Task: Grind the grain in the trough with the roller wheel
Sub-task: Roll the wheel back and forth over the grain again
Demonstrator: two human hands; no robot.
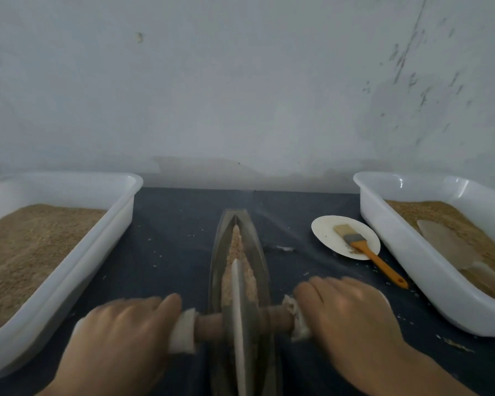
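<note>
A long dark boat-shaped trough (257, 241) lies lengthwise in front of me on a dark cloth. Crushed tan grain (236, 247) fills its groove. A grey roller wheel (239, 312) stands on edge in the near half of the trough, on a brown wooden axle (272, 318) whose ends are wrapped in white cloth. My left hand (120, 335) grips the left wrapped end and my right hand (346, 315) grips the right one. Both hands are blurred.
A white tub (117, 224) of tan grain stands at the left. Another white tub (389, 244) at the right holds grain and a pale scoop (446, 241). A small white plate (326, 227) with an orange-handled brush (366, 250) lies between trough and right tub. A wall rises behind.
</note>
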